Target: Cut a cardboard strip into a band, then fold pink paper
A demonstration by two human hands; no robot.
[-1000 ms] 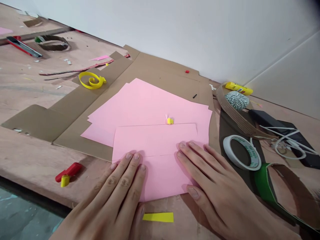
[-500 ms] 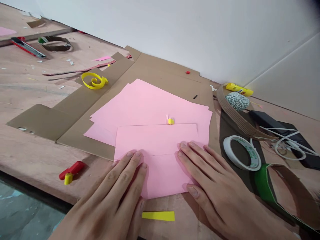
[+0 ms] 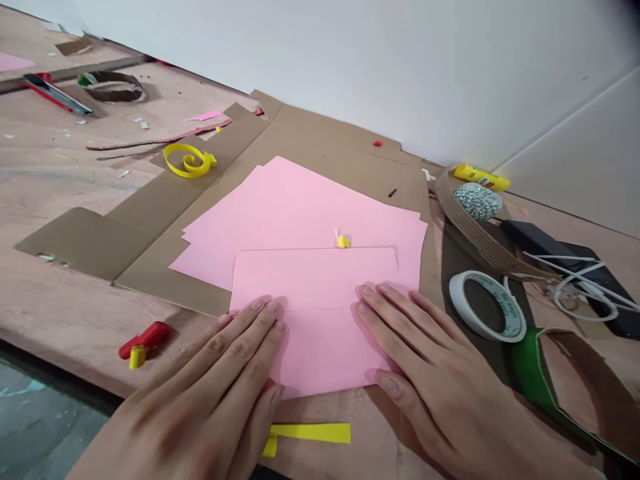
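Note:
A pink sheet (image 3: 320, 347) with a crease across it lies in front of me, over the near edge of more pink sheets (image 3: 300, 207). My left hand (image 3: 215, 380) rests flat on its left side, fingers stretched out. My right hand (image 3: 435, 367) lies flat on the right side, fingers extended and thumb near the bottom edge. Just beyond the sheet's far edge sits a small yellow piece (image 3: 343, 242). A yellow strip (image 3: 313, 433) is on the table below the sheet, partly behind my left thumb.
Brown cardboard (image 3: 340, 143) lies under the pink sheets. On the right are a tape roll (image 3: 487, 307), a green band (image 3: 535, 373), a twine ball (image 3: 477, 201) and a black device with a white cable. At left are a red piece (image 3: 153, 335) and a yellow coil (image 3: 187, 161).
My left hand has shifted slightly left, its thumb now spread further from the fingers, and more of the yellow strip shows beside it. My right hand has stayed nearly still.

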